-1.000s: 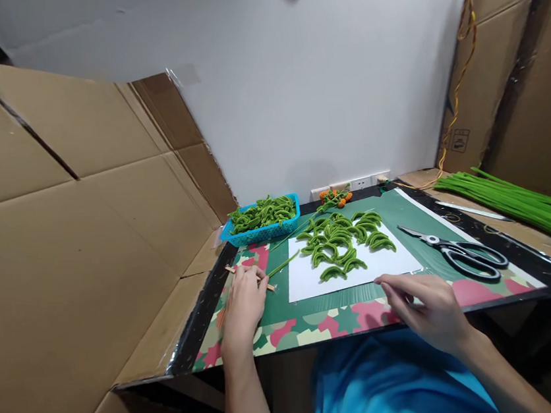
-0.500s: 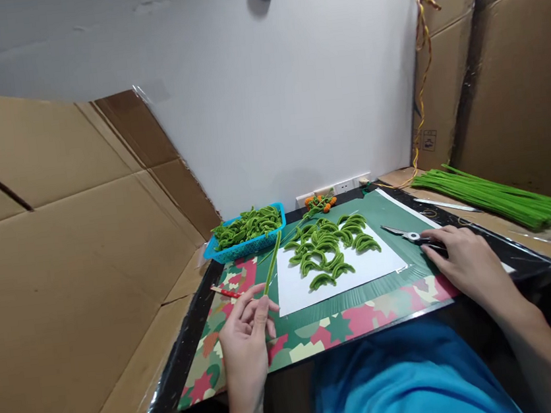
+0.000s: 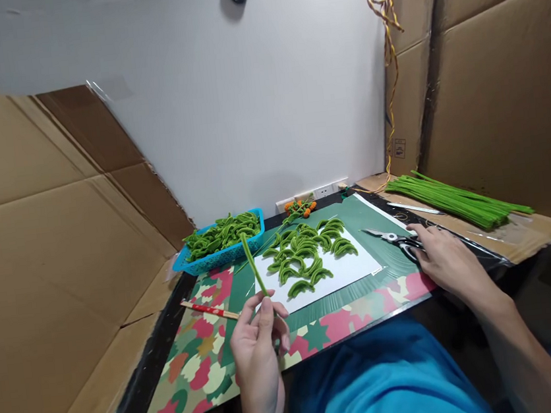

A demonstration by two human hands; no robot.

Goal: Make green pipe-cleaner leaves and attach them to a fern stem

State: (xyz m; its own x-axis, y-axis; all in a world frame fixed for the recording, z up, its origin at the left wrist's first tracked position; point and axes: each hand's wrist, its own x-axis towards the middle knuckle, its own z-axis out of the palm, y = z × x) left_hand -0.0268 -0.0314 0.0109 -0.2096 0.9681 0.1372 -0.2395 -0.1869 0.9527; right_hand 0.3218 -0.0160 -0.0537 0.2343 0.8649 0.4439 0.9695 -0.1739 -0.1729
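My left hand (image 3: 260, 337) is closed in a pinch on the lower end of a green pipe cleaner (image 3: 253, 262), which points up and slightly left. At the right of the mat, my right hand (image 3: 448, 263) has its fingers and thumb around the black handles of a pair of scissors (image 3: 392, 238). The blades point left and lie low over the mat. Between the hands, many short curved green pipe cleaner pieces (image 3: 305, 249) are laid out in small clusters on a white sheet (image 3: 343, 277).
A blue basket (image 3: 222, 258) of green pieces stands at the back left. A red chopstick-like stick (image 3: 210, 309) lies on the patterned mat (image 3: 184, 369). Orange-and-green items (image 3: 301, 208) sit by the wall sockets (image 3: 323, 192). Long green stems (image 3: 458, 199) lie on the right. Cardboard walls (image 3: 52, 258) flank the table.
The view has swung to the right. My left hand has come nearer the white sheet with the pipe cleaner. My right hand has shifted slightly on the scissors, whose handles now look spread wider.
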